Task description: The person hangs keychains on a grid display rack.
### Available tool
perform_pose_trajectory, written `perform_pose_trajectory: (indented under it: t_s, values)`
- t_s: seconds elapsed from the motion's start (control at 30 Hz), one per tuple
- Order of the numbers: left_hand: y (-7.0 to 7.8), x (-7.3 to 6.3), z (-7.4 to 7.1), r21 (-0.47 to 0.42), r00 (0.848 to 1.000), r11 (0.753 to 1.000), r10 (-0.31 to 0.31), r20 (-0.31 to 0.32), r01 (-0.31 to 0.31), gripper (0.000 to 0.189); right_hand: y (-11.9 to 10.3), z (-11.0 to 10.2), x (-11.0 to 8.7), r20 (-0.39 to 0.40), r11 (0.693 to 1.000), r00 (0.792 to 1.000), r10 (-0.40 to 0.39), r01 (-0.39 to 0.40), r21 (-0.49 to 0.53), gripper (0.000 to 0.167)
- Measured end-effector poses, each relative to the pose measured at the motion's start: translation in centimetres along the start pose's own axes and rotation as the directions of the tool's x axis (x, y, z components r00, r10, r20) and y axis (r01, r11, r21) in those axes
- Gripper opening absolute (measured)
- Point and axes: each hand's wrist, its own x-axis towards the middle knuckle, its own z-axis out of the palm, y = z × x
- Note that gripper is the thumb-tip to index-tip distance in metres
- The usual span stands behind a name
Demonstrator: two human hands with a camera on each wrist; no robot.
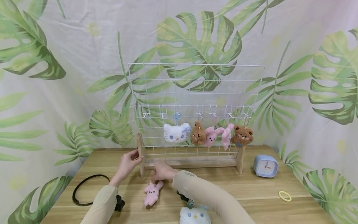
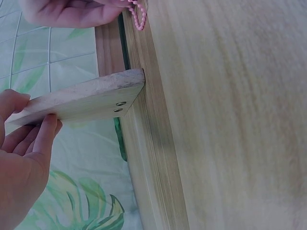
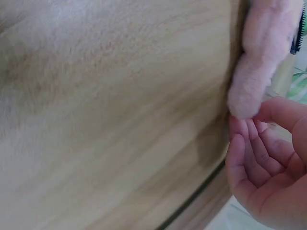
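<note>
Pinching the pink rabbit (image 1: 151, 195) near its ears, the right hand (image 1: 163, 170) holds it before the rack (image 1: 195, 163); the left hand (image 1: 129, 160) grips the wooden leg (image 1: 142, 169). A slack pinch could drop the rabbit; a tug, tip the rack.

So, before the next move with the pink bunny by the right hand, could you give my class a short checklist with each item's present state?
1. Rack held: ok; the left hand grips its left wooden upright.
2. Bunny in hand: ok; the right hand holds its pink bead chain.
3. Free hook: ok; the two leftmost hooks look bare.
4. Chain clasp fastened: cannot tell.
5. Table free of loose plushes: not ok; a white cat plush lies near the right sleeve.
</note>
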Motion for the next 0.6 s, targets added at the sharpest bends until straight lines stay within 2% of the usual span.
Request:
perform_pose_trajectory:
  t_s: [0.1, 0.2, 0.27, 0.37, 0.5, 0.6]
  values:
    - [-0.1, 0.0, 0.0, -0.011, 1.0, 1.0, 0.009, -0.002, -0.009, 0.048, -0.1, -0.9, -0.5, 0.007, 0.998, 1.0, -0.027, 0.026, 0.064, 0.027]
    - [-0.1, 0.0, 0.1, -0.024, 1.0, 1.0, 0.02, -0.008, -0.02, 0.048, 0.0, -1.9, -1.0, -0.033, 0.992, 0.997, -0.074, 0.077, 0.098, 0.016]
    - [0.0, 0.1, 0.1, -0.031, 1.0, 0.999, 0.022, -0.015, -0.022, 0.047, 0.1, -2.6, -1.1, -0.079, 0.99, 0.99, -0.115, 0.121, 0.079, 0.013]
    - [0.0, 0.2, 0.0, -0.017, 1.0, 1.0, 0.019, -0.019, -0.019, 0.047, 0.4, -3.5, -1.6, -0.118, 0.984, 0.983, -0.142, 0.153, 0.088, 0.011]
    - [-0.1, 0.3, 0.1, -0.014, 1.0, 1.0, 0.005, -0.012, -0.005, 0.047, 0.4, -5.1, -2.7, -0.142, 0.971, 0.979, -0.147, 0.17, 0.165, 0.012]
    - [-0.2, 0.2, 0.2, -0.01, 1.0, 1.0, 0.009, -0.01, -0.009, 0.047, 0.1, -6.5, -3.7, -0.186, 0.959, 0.967, -0.172, 0.208, 0.192, 0.01]
